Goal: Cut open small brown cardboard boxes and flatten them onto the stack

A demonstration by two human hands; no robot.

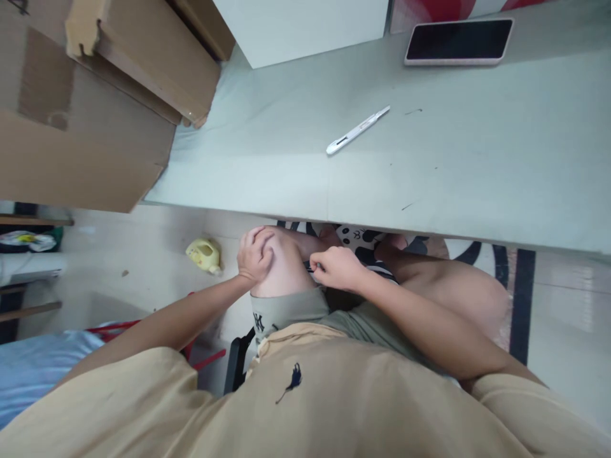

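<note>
My left hand (255, 254) rests on my bent knee, its fingers lying loosely apart over the skin, holding nothing. Just to its right, my right hand (337, 267) hovers between my legs with its fingers curled closed. A small dark bit shows at its fingertips, too little to name. Above both hands, on the pale green tabletop (267, 140), lies a slim white utility knife (358, 130), slanting up to the right. Neither hand touches it. A phone (459, 42) with a dark screen lies farther back on the right.
Cardboard boxes (90, 146) fill the table's left end. A white box (310, 28) stands at the back. On the tiled floor sits a small yellow object (204, 256), left of my knee. The table's front edge runs just above my hands.
</note>
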